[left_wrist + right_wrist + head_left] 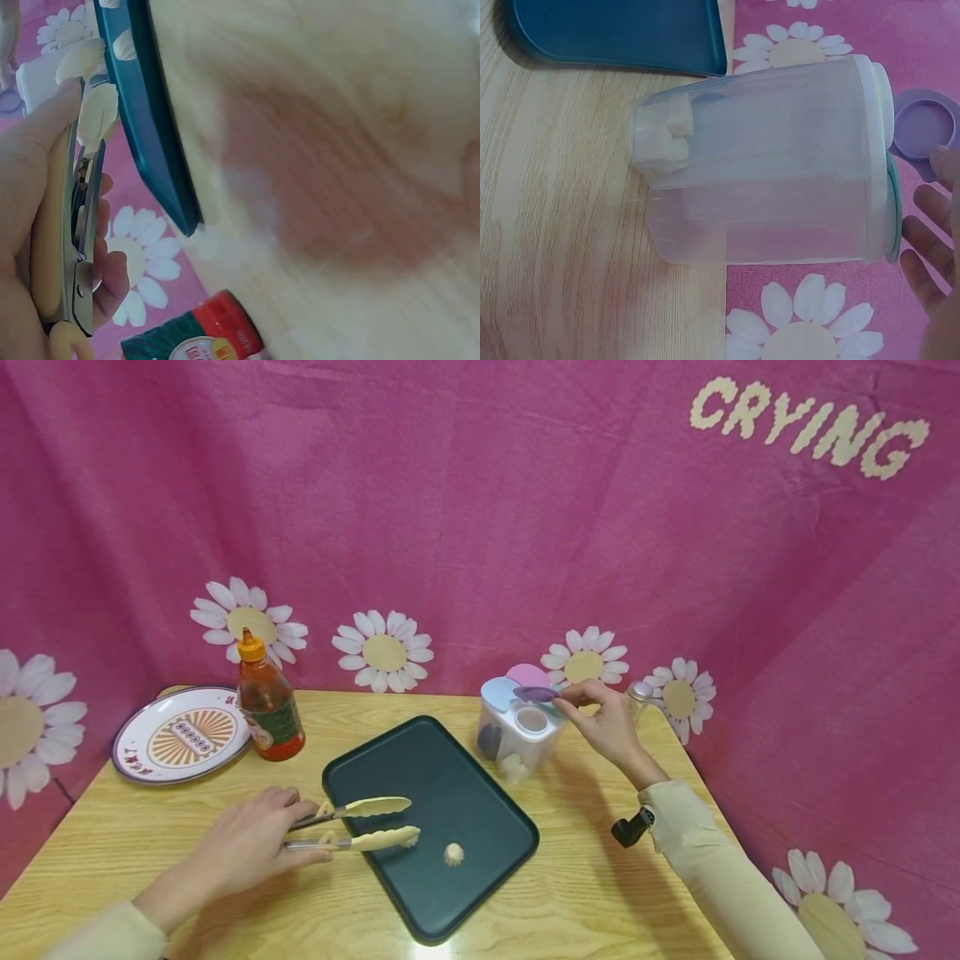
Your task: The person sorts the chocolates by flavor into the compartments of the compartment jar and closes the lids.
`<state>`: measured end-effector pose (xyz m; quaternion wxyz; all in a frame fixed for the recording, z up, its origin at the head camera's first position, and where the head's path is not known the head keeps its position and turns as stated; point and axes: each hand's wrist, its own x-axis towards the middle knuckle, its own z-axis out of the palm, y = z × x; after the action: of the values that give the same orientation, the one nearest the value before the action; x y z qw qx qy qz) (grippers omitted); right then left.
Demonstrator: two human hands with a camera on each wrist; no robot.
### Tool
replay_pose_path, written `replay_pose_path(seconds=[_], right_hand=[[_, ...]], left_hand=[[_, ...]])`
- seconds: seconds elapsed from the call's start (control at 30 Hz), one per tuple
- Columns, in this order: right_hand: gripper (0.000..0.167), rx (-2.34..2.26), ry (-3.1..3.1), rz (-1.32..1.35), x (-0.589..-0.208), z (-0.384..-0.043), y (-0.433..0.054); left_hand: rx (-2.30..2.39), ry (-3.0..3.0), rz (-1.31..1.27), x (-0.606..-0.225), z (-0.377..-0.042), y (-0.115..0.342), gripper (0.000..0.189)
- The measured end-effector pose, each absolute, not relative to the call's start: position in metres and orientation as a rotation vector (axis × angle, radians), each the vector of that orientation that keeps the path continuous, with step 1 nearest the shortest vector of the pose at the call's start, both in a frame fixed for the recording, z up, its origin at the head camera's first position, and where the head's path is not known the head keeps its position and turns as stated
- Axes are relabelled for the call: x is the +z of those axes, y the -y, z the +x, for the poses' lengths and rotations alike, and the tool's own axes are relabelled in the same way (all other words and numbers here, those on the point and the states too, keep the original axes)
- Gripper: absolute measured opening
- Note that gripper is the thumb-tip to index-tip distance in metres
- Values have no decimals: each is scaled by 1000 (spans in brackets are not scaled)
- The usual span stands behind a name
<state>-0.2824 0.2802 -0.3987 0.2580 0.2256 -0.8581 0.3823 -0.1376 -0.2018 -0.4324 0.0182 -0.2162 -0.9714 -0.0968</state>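
Note:
My left hand point(247, 839) grips a pair of tongs point(352, 841) with cream scalloped tips, spread apart over the left edge of the dark green tray point(420, 760). On the tray lies a small whitish piece point(453, 854); a second whitish piece point(410, 841) shows beside the lower tong tip. My right hand point(603, 722) pinches a purple round lid point(535, 694), raised over a translucent container point(525, 747). Its round opening is uncovered beneath the lid. White chunks point(660, 139) sit at the bottom of one compartment. Blue, pink and green lids cover the others.
At the left stand a red sauce bottle point(272, 714) with an orange cap and a white patterned plate point(187, 735) leaning behind it. A shaker point(640, 693) is behind my right hand. A pink floral curtain point(465, 527) borders the wooden table point(600, 885).

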Motion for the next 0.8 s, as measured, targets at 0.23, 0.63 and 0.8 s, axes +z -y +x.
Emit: replay_pose_path(seconds=[0.23,0.63,0.8], right_hand=[[9,1039,2330,616,-398,-282,-280],[9,1027,2334,614,-399,-282,-280],[9,1028,2346,600,-398,-282,-280]], left_hand=[[-316,2996,-678,-442,-132,200,58],[-357,3059,-676,-447,-132,196,57],[-365,3044,-685,-447,-132,197,54]])
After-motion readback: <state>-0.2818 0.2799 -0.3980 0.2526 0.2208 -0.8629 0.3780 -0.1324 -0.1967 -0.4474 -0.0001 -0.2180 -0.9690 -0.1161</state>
